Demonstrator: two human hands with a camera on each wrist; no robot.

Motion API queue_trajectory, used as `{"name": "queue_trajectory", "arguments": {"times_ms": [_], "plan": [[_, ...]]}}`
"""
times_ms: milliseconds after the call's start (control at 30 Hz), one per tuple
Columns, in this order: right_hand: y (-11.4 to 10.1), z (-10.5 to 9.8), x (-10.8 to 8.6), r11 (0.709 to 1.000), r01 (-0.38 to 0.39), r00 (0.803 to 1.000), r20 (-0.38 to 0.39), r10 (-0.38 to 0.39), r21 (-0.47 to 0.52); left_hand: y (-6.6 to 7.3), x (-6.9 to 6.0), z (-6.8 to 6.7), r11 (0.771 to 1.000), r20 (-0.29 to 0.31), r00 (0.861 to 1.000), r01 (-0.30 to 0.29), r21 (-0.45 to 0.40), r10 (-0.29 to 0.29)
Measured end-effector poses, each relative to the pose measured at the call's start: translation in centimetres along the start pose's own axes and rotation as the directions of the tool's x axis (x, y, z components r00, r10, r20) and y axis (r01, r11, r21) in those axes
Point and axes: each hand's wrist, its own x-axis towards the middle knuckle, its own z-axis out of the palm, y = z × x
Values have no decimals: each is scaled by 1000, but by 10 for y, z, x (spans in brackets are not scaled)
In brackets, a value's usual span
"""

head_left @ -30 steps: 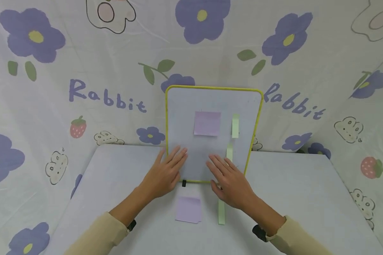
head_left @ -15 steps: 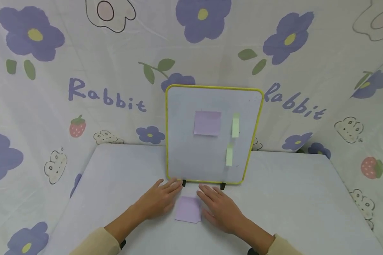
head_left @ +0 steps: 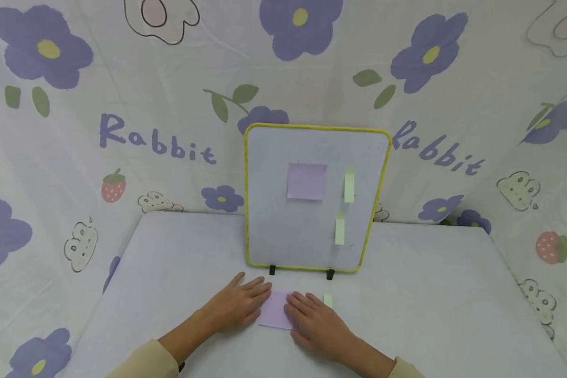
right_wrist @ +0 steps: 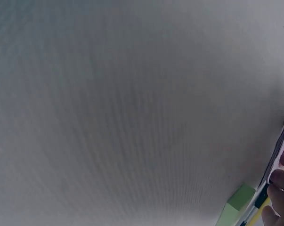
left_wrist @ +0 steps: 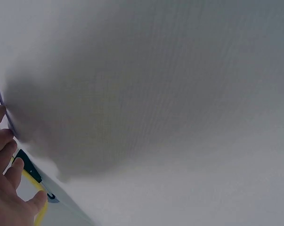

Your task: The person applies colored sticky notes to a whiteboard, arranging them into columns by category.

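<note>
A purple sticky-note pad (head_left: 275, 311) lies on the white table in front of the board. My left hand (head_left: 236, 304) touches its left edge with fingers extended, and my right hand (head_left: 317, 326) rests over its right side, fingers nearly straight. Just behind the right hand a green strip pad (head_left: 328, 300) shows, partly covered by that hand. In the left wrist view the left hand (left_wrist: 10, 179) is at the pad's edge; in the right wrist view the right hand (right_wrist: 282, 183) is at the frame's edge, near the green pad (right_wrist: 236, 205).
A whiteboard (head_left: 293, 236) with a yellow rim stands on black feet behind the hands. It bears one purple note (head_left: 307, 181) and two green strips, an upper one (head_left: 349, 186) and a lower one (head_left: 340, 229). A patterned cloth (head_left: 170, 94) hangs behind the table (head_left: 430, 294).
Both hands have come down from the whiteboard to the table, beside the purple pad. Over the last half second the right hand has moved slightly left onto the pad, uncovering part of the green strips.
</note>
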Motion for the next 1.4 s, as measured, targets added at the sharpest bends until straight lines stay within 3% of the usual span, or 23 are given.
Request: {"name": "queue_trajectory", "arguments": {"times_ms": [167,467,767,1400], "plan": [[0,1,1,1000,-14,1000,5,14,-2,2,-1,2,1000,-22,1000,7,2,-7],[-1,0,5,998,-31,999,34,33,-59,6,-2,-1,999,-1,1000,27,19,-27],[-4,-5,10,997,-56,994,92,61,-57,8,-2,4,999,5,1000,26,20,-26],[-4,-1,14,996,-56,998,24,58,-72,8,-3,5,999,17,999,34,-34,-33]]}}
